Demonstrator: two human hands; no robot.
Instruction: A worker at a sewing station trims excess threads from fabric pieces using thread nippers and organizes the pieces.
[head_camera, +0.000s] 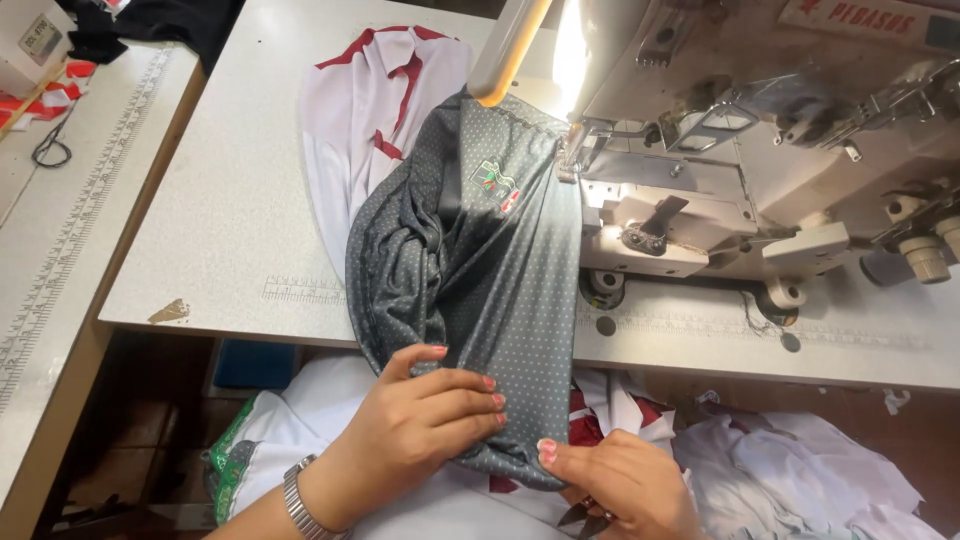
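A dark grey dotted garment (490, 270) with a small sewn emblem hangs from the sewing machine's needle area over the table's front edge. My left hand (425, 420), a metal watch on its wrist, presses flat on the garment's lower part, fingers closed over the cloth. My right hand (625, 480) pinches the garment's bottom edge with the thumb and also holds small thread snips (590, 515) that poke out below the palm. A white garment with red trim (375, 110) lies on the table behind the grey one.
An industrial sewing machine (750, 150) fills the right of the white table (220, 220), its lamp lit. A second table (60, 250) with a printed ruler stands at the left. White and red cloth pieces (800, 470) pile on my lap and at the right.
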